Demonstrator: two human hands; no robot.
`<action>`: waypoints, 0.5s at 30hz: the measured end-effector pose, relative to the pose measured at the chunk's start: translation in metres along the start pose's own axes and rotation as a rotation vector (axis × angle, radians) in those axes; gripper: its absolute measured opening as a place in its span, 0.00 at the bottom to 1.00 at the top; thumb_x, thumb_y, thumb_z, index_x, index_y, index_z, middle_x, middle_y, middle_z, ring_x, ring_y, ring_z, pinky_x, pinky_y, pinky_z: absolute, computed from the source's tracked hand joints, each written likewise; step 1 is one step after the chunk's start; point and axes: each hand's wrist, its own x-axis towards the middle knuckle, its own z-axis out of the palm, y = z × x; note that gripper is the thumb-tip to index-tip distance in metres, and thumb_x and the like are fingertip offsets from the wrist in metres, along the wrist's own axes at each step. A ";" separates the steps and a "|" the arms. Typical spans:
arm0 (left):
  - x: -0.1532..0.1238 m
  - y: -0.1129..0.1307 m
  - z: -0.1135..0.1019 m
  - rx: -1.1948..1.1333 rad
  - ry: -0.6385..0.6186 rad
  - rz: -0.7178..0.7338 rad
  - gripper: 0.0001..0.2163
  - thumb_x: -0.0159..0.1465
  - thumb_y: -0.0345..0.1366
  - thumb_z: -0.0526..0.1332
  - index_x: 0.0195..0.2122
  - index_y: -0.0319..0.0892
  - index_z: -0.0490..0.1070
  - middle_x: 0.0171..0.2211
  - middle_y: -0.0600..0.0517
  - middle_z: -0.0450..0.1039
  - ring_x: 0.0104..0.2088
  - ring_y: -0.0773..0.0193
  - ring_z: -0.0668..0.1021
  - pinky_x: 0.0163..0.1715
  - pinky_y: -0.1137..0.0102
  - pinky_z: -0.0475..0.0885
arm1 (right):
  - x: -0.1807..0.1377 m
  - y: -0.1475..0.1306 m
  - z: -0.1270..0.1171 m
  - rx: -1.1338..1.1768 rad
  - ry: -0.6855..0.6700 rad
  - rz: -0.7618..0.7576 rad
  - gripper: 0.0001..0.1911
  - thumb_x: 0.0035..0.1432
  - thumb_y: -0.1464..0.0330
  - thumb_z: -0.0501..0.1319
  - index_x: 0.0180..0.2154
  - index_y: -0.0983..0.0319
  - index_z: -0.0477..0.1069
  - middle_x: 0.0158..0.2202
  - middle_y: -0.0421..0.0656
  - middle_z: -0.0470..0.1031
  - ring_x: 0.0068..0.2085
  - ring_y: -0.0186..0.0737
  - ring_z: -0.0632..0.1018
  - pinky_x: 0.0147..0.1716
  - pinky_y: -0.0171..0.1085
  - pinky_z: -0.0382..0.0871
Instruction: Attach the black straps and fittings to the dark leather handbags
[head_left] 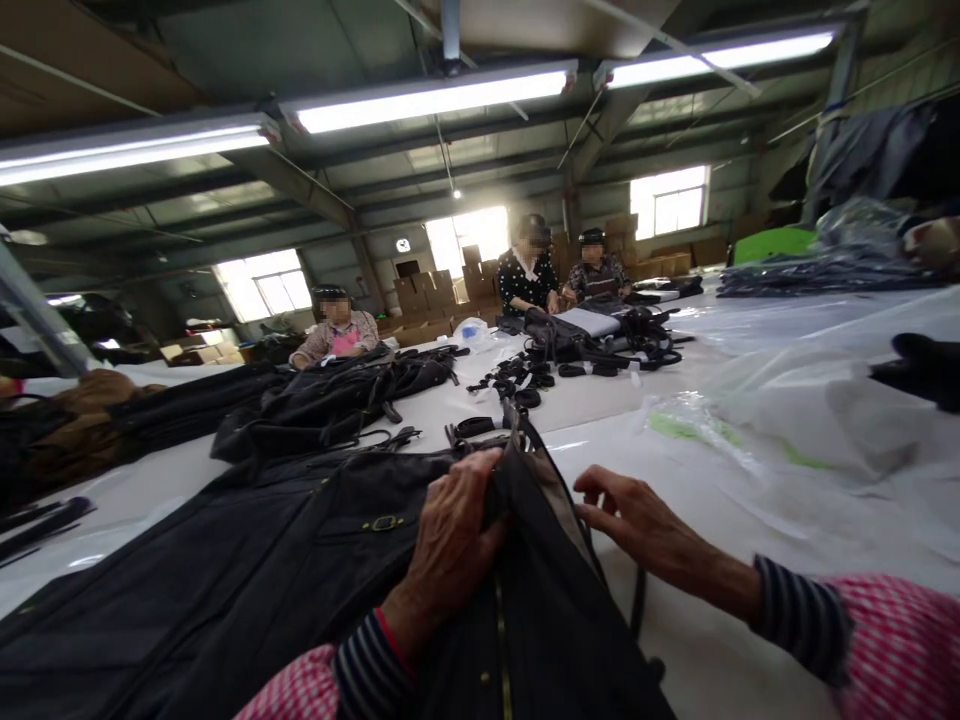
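Note:
A black bag (315, 560) with a small brass buckle (384, 523) and brass studs lies in front of me on the white table (720, 640). My left hand (450, 540) is closed on the raised upper edge of the bag, fingers wrapped over it. My right hand (637, 515) is beside that edge on the right, fingers curled and touching the bag's side near a thin black strap (639, 600). Whether the right hand grips anything is hidden.
More black bags (330, 400) are piled on the left, loose black straps (517, 385) lie mid-table, and clear plastic bags (810, 420) spread to the right. Three other people sit or stand at the far end behind another heap of bags (600, 335). Cardboard boxes (435, 290) stand at the back.

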 end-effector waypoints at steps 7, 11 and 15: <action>0.010 -0.002 -0.001 -0.012 -0.352 -0.096 0.25 0.70 0.53 0.58 0.65 0.53 0.58 0.48 0.49 0.78 0.49 0.50 0.79 0.51 0.54 0.67 | -0.065 -0.008 -0.015 0.488 -0.411 0.395 0.35 0.57 0.35 0.55 0.35 0.61 0.72 0.36 0.48 0.80 0.27 0.41 0.79 0.20 0.34 0.65; 0.027 0.010 -0.003 0.047 -0.475 -0.149 0.23 0.70 0.51 0.57 0.64 0.50 0.61 0.44 0.47 0.79 0.47 0.45 0.80 0.50 0.51 0.68 | -0.079 -0.039 -0.019 0.562 -0.429 0.318 0.28 0.45 0.43 0.72 0.40 0.57 0.79 0.46 0.47 0.80 0.51 0.52 0.78 0.43 0.36 0.74; 0.057 0.028 -0.009 0.040 -0.548 -0.136 0.19 0.66 0.51 0.60 0.52 0.44 0.72 0.41 0.42 0.80 0.47 0.40 0.79 0.50 0.47 0.69 | -0.078 -0.058 -0.010 0.732 -0.418 0.446 0.27 0.51 0.47 0.69 0.41 0.62 0.80 0.41 0.46 0.81 0.47 0.48 0.80 0.43 0.36 0.75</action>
